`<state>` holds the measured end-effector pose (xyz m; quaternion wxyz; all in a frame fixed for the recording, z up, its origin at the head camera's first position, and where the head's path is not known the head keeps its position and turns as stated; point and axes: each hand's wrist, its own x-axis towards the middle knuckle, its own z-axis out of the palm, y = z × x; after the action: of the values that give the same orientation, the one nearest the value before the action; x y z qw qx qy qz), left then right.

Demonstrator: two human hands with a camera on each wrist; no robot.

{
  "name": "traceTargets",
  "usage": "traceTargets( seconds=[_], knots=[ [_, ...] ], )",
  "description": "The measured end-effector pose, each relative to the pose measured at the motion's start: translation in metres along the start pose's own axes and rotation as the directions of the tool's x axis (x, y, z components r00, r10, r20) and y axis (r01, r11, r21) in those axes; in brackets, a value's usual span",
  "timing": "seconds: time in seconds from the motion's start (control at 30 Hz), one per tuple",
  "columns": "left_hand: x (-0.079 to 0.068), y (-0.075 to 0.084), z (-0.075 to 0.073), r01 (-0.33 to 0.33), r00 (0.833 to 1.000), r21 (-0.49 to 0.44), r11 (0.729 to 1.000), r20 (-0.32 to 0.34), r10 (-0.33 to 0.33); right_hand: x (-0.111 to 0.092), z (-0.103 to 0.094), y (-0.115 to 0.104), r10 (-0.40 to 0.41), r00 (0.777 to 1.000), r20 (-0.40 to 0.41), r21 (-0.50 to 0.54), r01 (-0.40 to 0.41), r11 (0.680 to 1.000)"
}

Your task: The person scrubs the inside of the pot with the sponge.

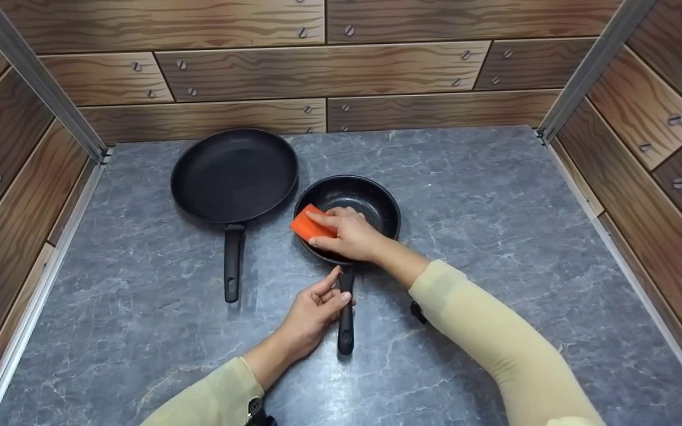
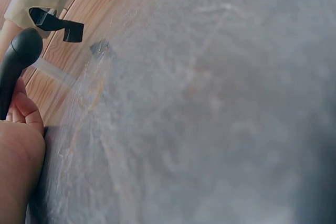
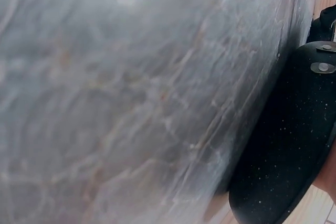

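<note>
A small black frying pan lies on the grey marbled table, its handle towards me. My left hand holds that handle near the pan, thumb on top and fingers at its side. Inside the pan, my right hand grips an orange sponge against the left inner wall, partly over the rim. The left wrist view catches the handle's rounded end beside the left fingers. The pan's speckled outer side fills the right of the right wrist view, hiding most of the right hand.
A larger black frying pan stands to the left, close beside the small one, its own handle also pointing towards me. Wood-patterned walls with metal corner posts border the marbled tabletop at the back and sides.
</note>
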<state>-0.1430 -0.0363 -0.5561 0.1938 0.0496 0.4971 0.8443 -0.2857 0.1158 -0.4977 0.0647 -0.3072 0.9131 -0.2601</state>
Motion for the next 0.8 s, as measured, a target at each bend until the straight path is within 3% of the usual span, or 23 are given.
traceTargets(
  seconds=[0.37,0.8],
  knots=[
    [-0.0011,0.0002,0.0010,0.006,1.000,0.005,1.000,-0.003,-0.006,0.0006,-0.0050,0.0014,0.010,0.998,0.066,-0.016,-0.009,1.000],
    [-0.0016,0.0015,0.0006,0.022,1.000,-0.003,1.000,-0.009,-0.022,0.0082,-0.0042,0.0091,-0.044,0.999,0.029,-0.071,0.046,0.996]
  ],
)
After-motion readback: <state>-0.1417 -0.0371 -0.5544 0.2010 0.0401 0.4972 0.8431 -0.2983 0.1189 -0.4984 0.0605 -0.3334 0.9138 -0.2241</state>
